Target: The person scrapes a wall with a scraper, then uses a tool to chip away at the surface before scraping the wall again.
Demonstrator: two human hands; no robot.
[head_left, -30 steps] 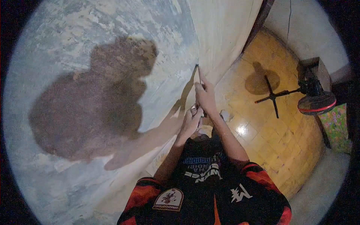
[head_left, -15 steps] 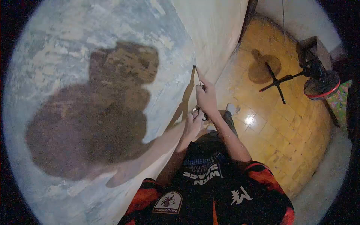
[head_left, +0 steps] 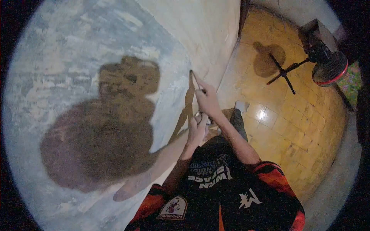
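My right hand (head_left: 207, 102) is closed around a thin brush (head_left: 195, 78), its index finger stretched along the handle. The brush's dark tip meets the wall (head_left: 171, 63) where the patchy blue-grey paint borders a cream area. Just below, my left hand (head_left: 197, 130) is closed on a small round, shiny-rimmed container (head_left: 199, 116), mostly covered by the fingers. What is inside it cannot be made out. Both hands are close together, near the wall and in front of my body.
My large shadow (head_left: 104, 142) falls across the wall on the left. At right, a black-and-red fan (head_left: 329, 71) stands on crossed legs on the yellow tiled floor (head_left: 285, 134). Behind it is a box (head_left: 318, 30). A flowered cloth (head_left: 352, 79) shows at the far right.
The brush tip and my right hand have shifted slightly left along the paint border. My left hand still holds the container. The view has turned a little.
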